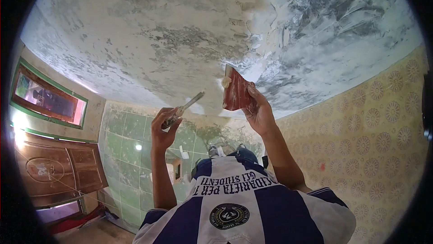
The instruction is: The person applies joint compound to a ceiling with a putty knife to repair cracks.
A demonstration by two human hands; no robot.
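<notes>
My left hand [163,130] is closed around the handle of a narrow-bladed putty knife [194,100], its blade pointing up and to the right. In my right hand [260,114] is a red, flat putty spreader [236,91], smeared with white streaks. A dab of pale putty [226,82] sits on the spreader's left edge. The knife tip is a short way left of the spreader, apart from it. Beyond both hands rises a wall [189,50] with patchy white and grey plaster, rougher and darker at the upper right.
Green tiles [128,131] cover the floor below, with a small white piece [184,152] and a box-like item [175,170] near my feet. A brown wooden door [54,167] and a green-framed window [47,93] are at the left. Patterned wall covering [356,140] lines the right.
</notes>
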